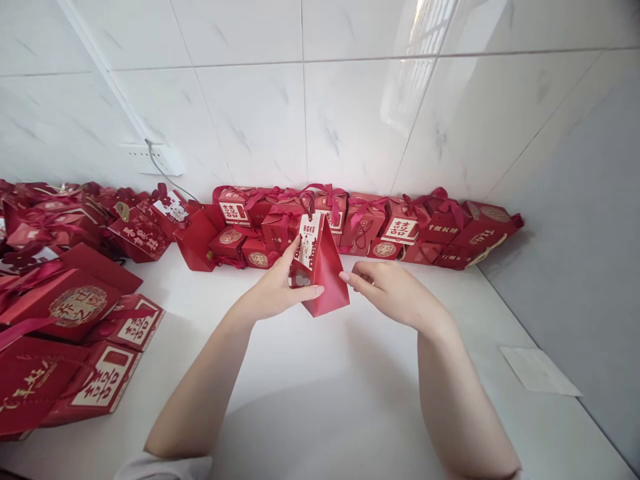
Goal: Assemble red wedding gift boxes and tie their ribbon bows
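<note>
Red box with a slanting, plain front panel (pixel 332 277) sits between the two hands, narrow at the top and wide at the base; from where I stand I can't tell whether its base meets the white desk (pixel 320 400). The left hand (pixel 273 287) is grasping it, thumb laid across the front panel and fingers up along the side, next to a white printed tag (pixel 305 243) near the top. The right hand (pixel 393 287) is loosely curled, a fingertip at the box's edge on that side; I can't make out whether it grips anything.

Straight beyond the hands, a row of red boxes (pixel 367 230) lines the foot of the tiled wall (pixel 250 120), many tied with dark pink ribbons and some bearing white labels. Off to the left of the left hand, more red boxes (pixel 80 303) lie heaped together. Farther off on that side, a grey cable (pixel 167 177) hangs from a wall socket (pixel 150 160). Well to the right of the right hand lies a flat white sheet (pixel 539 371), near a grey panel (pixel 590 233).
</note>
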Demonstrator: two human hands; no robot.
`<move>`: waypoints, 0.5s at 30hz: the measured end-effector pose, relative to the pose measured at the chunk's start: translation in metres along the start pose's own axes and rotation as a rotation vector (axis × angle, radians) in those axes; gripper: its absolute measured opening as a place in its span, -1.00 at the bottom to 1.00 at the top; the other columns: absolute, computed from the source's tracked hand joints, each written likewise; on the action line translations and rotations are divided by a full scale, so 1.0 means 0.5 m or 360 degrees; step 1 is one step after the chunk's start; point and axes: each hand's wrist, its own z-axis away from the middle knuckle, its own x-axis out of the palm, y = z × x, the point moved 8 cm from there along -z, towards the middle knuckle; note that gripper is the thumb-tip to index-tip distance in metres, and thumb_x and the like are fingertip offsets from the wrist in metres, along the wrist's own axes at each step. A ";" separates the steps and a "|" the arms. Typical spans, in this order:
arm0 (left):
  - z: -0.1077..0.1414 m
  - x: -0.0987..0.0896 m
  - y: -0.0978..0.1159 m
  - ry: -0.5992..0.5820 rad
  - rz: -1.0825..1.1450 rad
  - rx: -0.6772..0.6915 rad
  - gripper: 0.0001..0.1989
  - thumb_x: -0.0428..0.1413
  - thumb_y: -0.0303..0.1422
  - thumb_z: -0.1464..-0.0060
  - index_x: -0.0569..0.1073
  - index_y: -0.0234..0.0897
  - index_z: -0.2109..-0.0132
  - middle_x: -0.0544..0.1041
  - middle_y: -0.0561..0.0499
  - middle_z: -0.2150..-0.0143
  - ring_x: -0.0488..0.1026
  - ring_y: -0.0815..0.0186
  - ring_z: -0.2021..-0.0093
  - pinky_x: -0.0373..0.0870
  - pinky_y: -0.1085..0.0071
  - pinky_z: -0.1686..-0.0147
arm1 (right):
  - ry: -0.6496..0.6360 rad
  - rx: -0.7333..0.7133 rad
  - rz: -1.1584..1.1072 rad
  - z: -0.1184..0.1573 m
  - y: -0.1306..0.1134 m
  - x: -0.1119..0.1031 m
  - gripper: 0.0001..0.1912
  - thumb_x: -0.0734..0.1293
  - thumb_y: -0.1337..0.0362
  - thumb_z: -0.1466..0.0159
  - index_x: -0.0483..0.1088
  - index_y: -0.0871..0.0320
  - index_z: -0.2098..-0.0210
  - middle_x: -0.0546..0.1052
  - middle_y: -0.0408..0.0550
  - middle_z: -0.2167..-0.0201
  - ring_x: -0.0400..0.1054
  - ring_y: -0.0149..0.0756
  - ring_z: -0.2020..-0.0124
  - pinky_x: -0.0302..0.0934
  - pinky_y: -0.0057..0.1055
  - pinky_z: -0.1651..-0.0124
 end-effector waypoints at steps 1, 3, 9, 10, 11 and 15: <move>0.000 0.000 0.001 -0.0031 0.0039 -0.0007 -0.01 0.24 -0.21 -0.05 -0.20 0.00 -0.44 0.22 -0.13 -0.33 0.36 0.06 -0.13 0.38 0.10 -0.07 | 0.0062 -0.0030 -0.0041 0.000 -0.005 -0.007 -0.50 0.10 -0.06 -0.41 0.13 0.09 0.55 0.32 -0.21 0.62 0.17 -0.34 0.56 -0.02 -0.43 0.50; 0.001 0.001 0.001 -0.0076 0.0075 -0.0040 -0.02 0.24 -0.21 -0.04 -0.18 0.03 -0.44 0.22 -0.10 -0.33 0.34 0.04 -0.16 0.40 0.11 -0.05 | 0.0149 -0.0095 -0.0109 -0.002 -0.015 -0.012 -0.54 0.14 -0.01 -0.41 0.10 0.10 0.54 0.28 -0.23 0.62 0.12 -0.37 0.57 -0.05 -0.44 0.50; 0.005 0.007 -0.008 -0.0195 0.0174 -0.0182 -0.04 0.21 -0.24 -0.07 -0.20 0.02 -0.44 0.33 -0.11 -0.26 0.31 0.04 -0.20 0.34 0.04 -0.11 | 0.0128 -0.0187 -0.0234 -0.014 -0.029 0.005 -0.57 0.10 0.10 -0.45 0.05 0.10 0.53 0.22 -0.23 0.62 0.09 -0.38 0.57 -0.08 -0.43 0.50; 0.005 0.007 -0.008 -0.0202 0.0183 -0.0196 -0.04 0.21 -0.26 -0.07 -0.20 0.02 -0.44 0.33 -0.11 -0.26 0.31 0.05 -0.20 0.33 0.03 -0.13 | 0.0123 -0.0191 -0.0234 -0.014 -0.031 0.006 -0.57 0.09 0.11 -0.45 0.05 0.10 0.53 0.23 -0.23 0.61 0.10 -0.38 0.57 -0.08 -0.43 0.49; 0.005 0.007 -0.007 -0.0207 0.0190 -0.0205 -0.05 0.21 -0.27 -0.07 -0.19 0.01 -0.44 0.33 -0.12 -0.25 0.31 0.05 -0.20 0.32 0.03 -0.14 | 0.0124 -0.0193 -0.0229 -0.013 -0.033 0.007 -0.57 0.09 0.11 -0.45 0.06 0.10 0.53 0.24 -0.22 0.61 0.10 -0.38 0.57 -0.08 -0.43 0.49; 0.003 0.007 -0.004 -0.0242 0.0271 -0.0203 -0.07 0.18 -0.31 -0.05 -0.16 -0.02 -0.44 0.33 -0.11 -0.26 0.29 0.07 -0.23 0.31 0.07 -0.16 | 0.0131 -0.0183 -0.0293 -0.009 -0.038 0.003 -0.54 0.08 0.05 -0.45 0.10 0.10 0.54 0.30 -0.21 0.60 0.17 -0.37 0.55 -0.02 -0.43 0.46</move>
